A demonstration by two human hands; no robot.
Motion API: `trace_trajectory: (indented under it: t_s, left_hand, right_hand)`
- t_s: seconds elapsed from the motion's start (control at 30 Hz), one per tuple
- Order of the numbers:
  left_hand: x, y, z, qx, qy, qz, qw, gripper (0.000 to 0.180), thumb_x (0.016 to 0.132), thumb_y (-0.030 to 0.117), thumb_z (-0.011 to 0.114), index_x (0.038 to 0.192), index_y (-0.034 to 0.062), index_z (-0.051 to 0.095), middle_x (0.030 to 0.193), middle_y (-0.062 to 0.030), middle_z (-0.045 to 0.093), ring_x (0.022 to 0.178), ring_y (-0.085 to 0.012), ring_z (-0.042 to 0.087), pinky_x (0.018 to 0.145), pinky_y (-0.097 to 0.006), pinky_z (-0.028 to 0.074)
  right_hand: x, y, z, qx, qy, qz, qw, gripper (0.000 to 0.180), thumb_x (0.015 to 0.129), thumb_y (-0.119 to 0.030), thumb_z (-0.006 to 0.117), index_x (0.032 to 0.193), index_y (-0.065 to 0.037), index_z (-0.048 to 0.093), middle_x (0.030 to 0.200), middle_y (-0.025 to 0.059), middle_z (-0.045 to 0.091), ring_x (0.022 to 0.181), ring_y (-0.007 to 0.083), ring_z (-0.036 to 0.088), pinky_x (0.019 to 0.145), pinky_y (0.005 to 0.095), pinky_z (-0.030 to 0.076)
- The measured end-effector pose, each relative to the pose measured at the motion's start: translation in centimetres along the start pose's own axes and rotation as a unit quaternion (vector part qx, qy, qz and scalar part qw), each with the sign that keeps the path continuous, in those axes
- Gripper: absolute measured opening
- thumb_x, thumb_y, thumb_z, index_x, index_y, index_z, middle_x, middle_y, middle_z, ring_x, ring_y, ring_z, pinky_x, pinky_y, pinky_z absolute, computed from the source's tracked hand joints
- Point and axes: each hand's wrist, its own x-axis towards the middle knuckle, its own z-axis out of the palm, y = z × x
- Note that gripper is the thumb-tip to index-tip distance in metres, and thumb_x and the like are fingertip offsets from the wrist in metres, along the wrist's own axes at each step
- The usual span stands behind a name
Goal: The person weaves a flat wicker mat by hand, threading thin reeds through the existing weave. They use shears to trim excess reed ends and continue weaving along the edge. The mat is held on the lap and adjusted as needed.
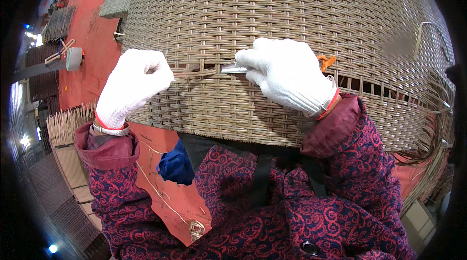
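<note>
A large sheet of grey-brown woven wicker [219,21] spreads in front of me, with a gap running across its near part. My left hand [134,82], in a white knit glove, is closed in a pinch on a brown wicker strand [194,73] at the gap's left end. The strand runs rightward into the weave. My right hand [289,72], gloved too, is closed round a flat metal-bladed tool [232,68]. Its blade points left and its tip meets the weave beside the strand. The handle is hidden in the glove. An orange piece [327,63] shows behind that hand; whether it belongs to the tool I cannot tell.
To the right the gap stays open, crossed by upright strands [374,88]. Loose strand ends [433,133] hang at the right edge. Blue cloth [176,162] and a small coil of strand [196,230] lie below on the red floor [90,31]. Woven panels [73,162] stand at left.
</note>
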Motion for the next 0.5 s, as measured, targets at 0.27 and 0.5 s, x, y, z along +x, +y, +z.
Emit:
trace_trajectory:
  t_s: [0.27,0.5]
  left_hand:
    - [0.3,-1.1,-0.5,0.015,-0.018,-0.058,0.998,0.014,0.085,0.010,0.065,0.074,0.0017,0.063,0.065,0.0036,0.056,0.064,-0.0030,0.045,0.057,-0.024,0.038]
    - [1.1,-0.2,0.1,0.051,0.005,0.007,0.999,0.023,0.084,0.017,0.068,0.072,-0.0010,0.060,0.055,-0.0025,0.049,0.053,-0.0079,0.045,0.050,-0.030,0.037]
  right_hand:
    - [-0.1,-0.1,0.0,-0.015,0.013,-0.003,1.000,0.020,0.090,-0.028,0.069,0.107,-0.020,0.072,0.086,0.0048,0.063,0.078,0.0292,0.067,0.065,0.0420,0.053]
    - [0.0,0.0,0.2,-0.037,-0.003,-0.004,0.999,0.018,0.091,-0.028,0.067,0.106,-0.019,0.069,0.087,0.0054,0.062,0.077,0.0301,0.066,0.065,0.0426,0.053]
